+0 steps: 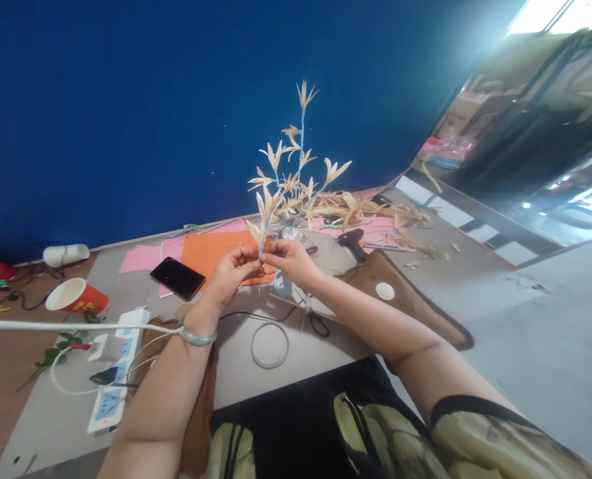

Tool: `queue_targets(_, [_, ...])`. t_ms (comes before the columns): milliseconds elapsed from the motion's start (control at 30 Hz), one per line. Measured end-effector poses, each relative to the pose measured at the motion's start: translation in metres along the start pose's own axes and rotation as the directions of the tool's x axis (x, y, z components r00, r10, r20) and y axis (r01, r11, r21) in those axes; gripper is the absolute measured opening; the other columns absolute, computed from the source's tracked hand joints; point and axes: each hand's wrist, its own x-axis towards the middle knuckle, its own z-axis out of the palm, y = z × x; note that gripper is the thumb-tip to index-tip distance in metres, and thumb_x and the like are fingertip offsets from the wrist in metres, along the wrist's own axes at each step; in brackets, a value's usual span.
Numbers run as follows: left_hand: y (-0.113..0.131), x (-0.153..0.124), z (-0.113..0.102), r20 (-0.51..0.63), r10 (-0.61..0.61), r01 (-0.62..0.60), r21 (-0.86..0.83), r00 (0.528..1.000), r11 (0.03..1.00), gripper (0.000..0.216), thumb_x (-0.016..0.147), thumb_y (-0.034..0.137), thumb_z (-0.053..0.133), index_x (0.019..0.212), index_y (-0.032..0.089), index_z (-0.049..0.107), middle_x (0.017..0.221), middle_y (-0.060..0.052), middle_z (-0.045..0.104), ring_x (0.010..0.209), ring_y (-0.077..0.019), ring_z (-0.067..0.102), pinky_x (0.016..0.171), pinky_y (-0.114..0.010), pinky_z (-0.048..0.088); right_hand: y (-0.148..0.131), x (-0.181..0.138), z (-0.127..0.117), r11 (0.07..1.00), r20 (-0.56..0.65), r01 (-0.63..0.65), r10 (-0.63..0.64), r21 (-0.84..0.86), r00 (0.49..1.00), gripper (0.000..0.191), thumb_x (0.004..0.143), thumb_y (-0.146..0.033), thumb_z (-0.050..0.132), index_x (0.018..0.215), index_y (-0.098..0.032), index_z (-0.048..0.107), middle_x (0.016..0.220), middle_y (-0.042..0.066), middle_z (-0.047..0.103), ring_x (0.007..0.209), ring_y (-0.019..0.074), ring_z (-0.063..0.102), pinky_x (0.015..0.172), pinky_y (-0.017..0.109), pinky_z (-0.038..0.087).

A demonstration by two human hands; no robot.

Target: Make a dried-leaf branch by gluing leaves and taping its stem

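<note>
My left hand (233, 274) and my right hand (294, 262) meet over the table, fingertips pinched together on the lower stem of a small flower sprig (265, 211). It has pale, straw-coloured petals and a light blue wrapped stem. Right behind it rises a taller flower branch (302, 143), its several blue stems tipped with the same pale flowers. Whether the sprig joins that branch I cannot tell. Partly hidden under my right hand is a light blue roll (283, 285). Scissors (318, 324) and a wire ring (269, 346) lie below my hands.
A phone (177, 278) and orange paper (206, 247) lie left of centre. Further left are a tipped paper cup (84, 297) and a power strip (119, 372) with cables. Behind my right arm lie a glue gun (353, 243) and dried husk strips (350, 207). A blue wall (126, 120) stands behind.
</note>
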Motion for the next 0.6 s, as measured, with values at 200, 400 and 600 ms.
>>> queue_targets(200, [0.000, -0.002, 0.002, 0.024, -0.104, 0.105, -0.056, 0.994, 0.993, 0.030, 0.066, 0.033, 0.080, 0.080, 0.011, 0.066, 0.065, -0.002, 0.064, 0.062, -0.0116, 0.063, 0.069, -0.029, 0.057, -0.005, 0.001, -0.005, 0.993, 0.015, -0.049, 0.048, 0.110, 0.999, 0.024, 0.063, -0.032, 0.078, 0.068, -0.014, 0.061, 0.063, -0.003, 0.061, 0.059, 0.0084, 0.054, 0.060, 0.023, 0.041])
queue_targets(400, [0.004, -0.004, 0.008, -0.038, -0.048, 0.046, -0.075, 0.998, 0.996, 0.030, 0.064, 0.033, 0.081, 0.078, 0.012, 0.064, 0.066, 0.000, 0.063, 0.057, -0.0092, 0.060, 0.060, -0.026, 0.056, -0.007, 0.002, -0.005, 0.990, 0.056, -0.021, 0.014, 0.137, 0.998, 0.025, 0.065, -0.032, 0.078, 0.069, -0.015, 0.061, 0.064, -0.003, 0.061, 0.060, 0.0085, 0.055, 0.063, 0.024, 0.042])
queue_targets(600, [0.000, -0.007, 0.012, -0.096, 0.106, -0.099, 0.072, 0.990, 0.992, 0.031, 0.066, 0.037, 0.078, 0.079, 0.014, 0.062, 0.061, 0.001, 0.062, 0.053, -0.0109, 0.060, 0.056, -0.027, 0.055, -0.010, 0.002, -0.002, 0.997, 0.023, 0.021, -0.023, 0.075, 0.999, 0.025, 0.065, -0.033, 0.077, 0.068, -0.015, 0.061, 0.063, -0.002, 0.060, 0.060, 0.0091, 0.053, 0.061, 0.025, 0.042])
